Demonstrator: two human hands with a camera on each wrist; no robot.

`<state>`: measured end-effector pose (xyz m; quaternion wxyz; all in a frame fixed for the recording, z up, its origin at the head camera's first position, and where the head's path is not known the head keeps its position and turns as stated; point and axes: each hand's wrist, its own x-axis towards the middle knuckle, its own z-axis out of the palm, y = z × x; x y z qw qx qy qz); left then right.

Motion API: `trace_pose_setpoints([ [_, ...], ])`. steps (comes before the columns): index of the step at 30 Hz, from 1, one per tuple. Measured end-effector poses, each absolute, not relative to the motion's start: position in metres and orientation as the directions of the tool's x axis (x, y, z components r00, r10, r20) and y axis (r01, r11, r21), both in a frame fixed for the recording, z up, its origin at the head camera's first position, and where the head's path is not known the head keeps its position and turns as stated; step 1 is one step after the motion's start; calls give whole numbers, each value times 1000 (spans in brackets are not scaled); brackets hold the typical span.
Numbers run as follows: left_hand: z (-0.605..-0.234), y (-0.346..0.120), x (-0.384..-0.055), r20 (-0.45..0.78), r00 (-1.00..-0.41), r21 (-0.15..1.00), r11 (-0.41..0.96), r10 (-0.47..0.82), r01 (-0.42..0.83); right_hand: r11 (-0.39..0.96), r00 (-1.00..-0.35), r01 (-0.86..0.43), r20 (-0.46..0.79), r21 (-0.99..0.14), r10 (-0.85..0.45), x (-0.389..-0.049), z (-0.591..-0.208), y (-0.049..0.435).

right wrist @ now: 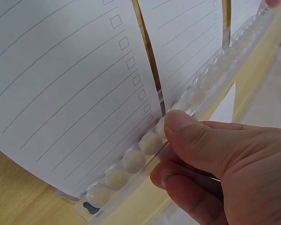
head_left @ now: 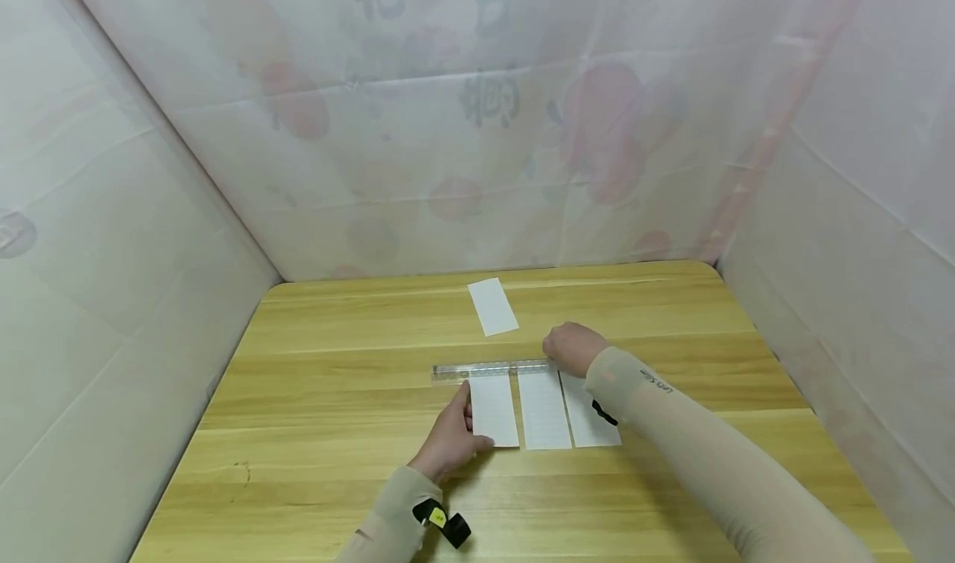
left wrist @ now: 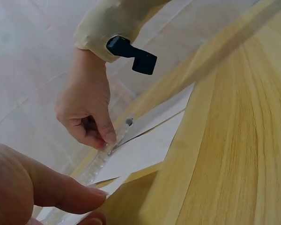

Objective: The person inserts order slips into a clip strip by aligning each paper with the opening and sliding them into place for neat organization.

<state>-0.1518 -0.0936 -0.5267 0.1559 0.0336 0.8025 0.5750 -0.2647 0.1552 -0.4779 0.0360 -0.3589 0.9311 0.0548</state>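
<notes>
Three white lined paper slips stand side by side: a left slip, a middle slip and a right slip. Small checkboxes line the slips' edge in the right wrist view. Along their far ends lies a clear plastic strip with a row of round bumps. My left hand grips the left slip at its left side, thumb near the lower corner. With thumb and fingers, my right hand pinches the strip near the gap between middle and right slips. That hand hides part of the right slip.
Another white slip lies tilted farther back on the wooden table. Pale printed fabric hangs behind the table and on both sides. Each wrist wears a black strap.
</notes>
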Motion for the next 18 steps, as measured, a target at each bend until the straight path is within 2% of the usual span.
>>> trace_pose_setpoints([
  [3,-525,-94,-150,-226,-946,928,346,234,-136,738,-741,-671,-108,78,-663,-265,-478,155],
  [10,-527,-91,-148,-231,-953,951,253,196,-178,734,-737,-675,-101,78,-668,-264,-477,154],
  [18,-529,-91,-149,-233,-960,944,271,153,-186,729,-733,-680,-83,74,-675,-262,-477,154],
])
